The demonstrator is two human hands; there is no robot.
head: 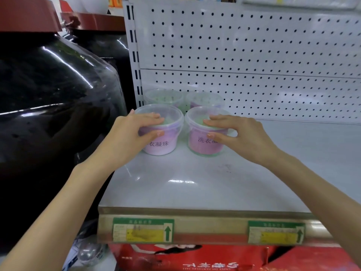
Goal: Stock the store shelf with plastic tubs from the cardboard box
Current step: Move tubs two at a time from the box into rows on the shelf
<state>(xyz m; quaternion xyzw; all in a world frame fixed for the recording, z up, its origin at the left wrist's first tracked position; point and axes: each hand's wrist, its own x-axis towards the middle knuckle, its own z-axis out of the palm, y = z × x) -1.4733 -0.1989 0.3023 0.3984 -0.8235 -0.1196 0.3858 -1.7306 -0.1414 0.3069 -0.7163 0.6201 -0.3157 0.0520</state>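
Several clear plastic tubs with pink contents stand at the back left of the white shelf [195, 188]. My left hand [134, 130] grips the front left tub [166, 147], fingers over its lid and thumb on its side. My right hand [232, 132] grips the front right tub [203, 145] the same way. Two more tubs, the back left tub [164, 96] and the back right tub [205, 99], stand behind them against the pegboard. The cardboard box is out of view.
A white pegboard back panel [254, 55] rises behind the shelf. Large dark glass jars [54, 98] with red lids stand close on the left. Price labels [142, 229] line the shelf's front edge, and red packaging [195, 257] sits below.
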